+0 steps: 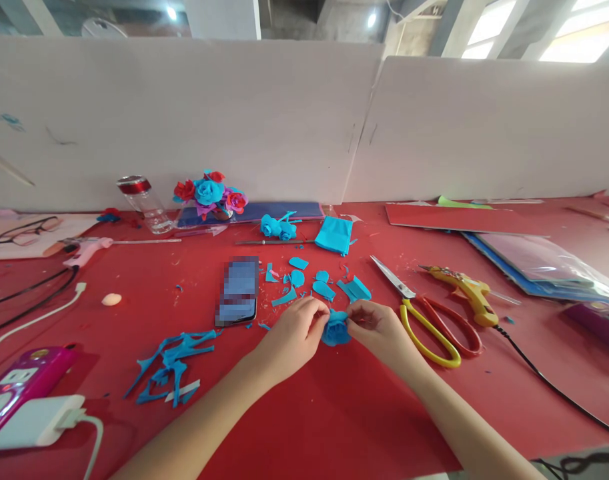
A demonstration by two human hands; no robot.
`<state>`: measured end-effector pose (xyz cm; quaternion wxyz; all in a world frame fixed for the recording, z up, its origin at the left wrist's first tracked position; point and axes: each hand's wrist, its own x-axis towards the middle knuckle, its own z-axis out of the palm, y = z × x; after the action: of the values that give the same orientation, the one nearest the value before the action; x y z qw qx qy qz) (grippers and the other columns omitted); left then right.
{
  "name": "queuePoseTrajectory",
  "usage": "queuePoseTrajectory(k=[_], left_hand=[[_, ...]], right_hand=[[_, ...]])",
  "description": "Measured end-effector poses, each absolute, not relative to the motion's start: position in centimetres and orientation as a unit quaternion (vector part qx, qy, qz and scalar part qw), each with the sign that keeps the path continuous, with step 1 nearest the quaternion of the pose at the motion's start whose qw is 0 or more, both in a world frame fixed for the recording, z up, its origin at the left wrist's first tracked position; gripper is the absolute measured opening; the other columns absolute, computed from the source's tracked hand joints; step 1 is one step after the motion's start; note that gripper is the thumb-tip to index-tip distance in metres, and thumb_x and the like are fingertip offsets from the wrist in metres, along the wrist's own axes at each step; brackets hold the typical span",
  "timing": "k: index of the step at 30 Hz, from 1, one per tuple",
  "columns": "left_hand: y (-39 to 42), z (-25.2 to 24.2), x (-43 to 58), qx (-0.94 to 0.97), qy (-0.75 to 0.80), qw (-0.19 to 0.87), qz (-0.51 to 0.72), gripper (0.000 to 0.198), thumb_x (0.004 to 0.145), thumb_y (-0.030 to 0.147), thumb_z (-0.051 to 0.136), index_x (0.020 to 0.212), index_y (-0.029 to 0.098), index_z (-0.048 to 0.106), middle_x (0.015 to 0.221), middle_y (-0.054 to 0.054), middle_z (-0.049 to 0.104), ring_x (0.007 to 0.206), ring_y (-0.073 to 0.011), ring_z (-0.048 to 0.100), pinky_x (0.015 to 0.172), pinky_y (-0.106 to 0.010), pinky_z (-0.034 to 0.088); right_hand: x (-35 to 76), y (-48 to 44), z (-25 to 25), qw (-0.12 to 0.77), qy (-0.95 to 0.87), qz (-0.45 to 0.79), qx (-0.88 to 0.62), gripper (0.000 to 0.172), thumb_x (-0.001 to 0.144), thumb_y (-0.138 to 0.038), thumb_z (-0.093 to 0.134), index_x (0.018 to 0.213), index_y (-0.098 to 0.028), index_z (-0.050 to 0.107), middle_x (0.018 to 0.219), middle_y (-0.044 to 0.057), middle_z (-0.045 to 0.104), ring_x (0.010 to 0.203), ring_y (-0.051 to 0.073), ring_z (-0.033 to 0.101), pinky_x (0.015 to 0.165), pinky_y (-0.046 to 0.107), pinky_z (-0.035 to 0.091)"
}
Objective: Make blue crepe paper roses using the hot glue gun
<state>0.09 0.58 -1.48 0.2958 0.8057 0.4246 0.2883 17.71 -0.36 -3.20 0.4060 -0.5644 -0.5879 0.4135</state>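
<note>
Both hands meet over the red table [334,413] on a small blue paper flower [335,329]. My left hand [294,333] pinches its left side with curled fingers. My right hand [379,327] pinches its right side. Cut blue petal pieces [324,288] lie just beyond the hands. Yellow and red scissors [429,320] rest right of my right hand, blades pointing away.
A phone [238,291] lies left of the petals, blue paper scraps [171,363] nearer left. A yellow glue gun [467,290] with a black cord sits right. A finished flower bunch [209,193], a jar [144,200], folded blue paper [334,235], and a power strip [24,380] are also here.
</note>
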Motion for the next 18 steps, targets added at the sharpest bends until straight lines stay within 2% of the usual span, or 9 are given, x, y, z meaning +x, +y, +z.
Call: queuePoseTrajectory(k=[10,18], left_hand=[[1.3,-2.0,-0.2,0.806,0.398,0.341,0.276,0.015,0.089,0.023,0.041,0.081,0.020,0.053,0.080,0.000,0.062,0.072,-0.0115,0.055,0.063,-0.021,0.040],[1.6,-2.2,-0.1,0.791,0.402,0.370,0.276,0.016,0.089,0.026,0.041,0.080,0.020,0.053,0.078,0.001,0.061,0.070,-0.0110,0.055,0.061,-0.020,0.039]], right_hand=[[17.9,-0.5,-2.8,0.383,-0.599,0.466,-0.527,0.006,0.065,-0.022,0.056,0.069,-0.018,0.056,0.064,0.000,0.059,0.061,0.015,0.057,0.060,0.028,0.048],[18.2,0.0,-3.9,0.344,-0.596,0.447,-0.571,0.012,0.064,-0.026,0.057,0.068,-0.016,0.060,0.065,0.004,0.065,0.063,0.020,0.062,0.061,0.031,0.050]])
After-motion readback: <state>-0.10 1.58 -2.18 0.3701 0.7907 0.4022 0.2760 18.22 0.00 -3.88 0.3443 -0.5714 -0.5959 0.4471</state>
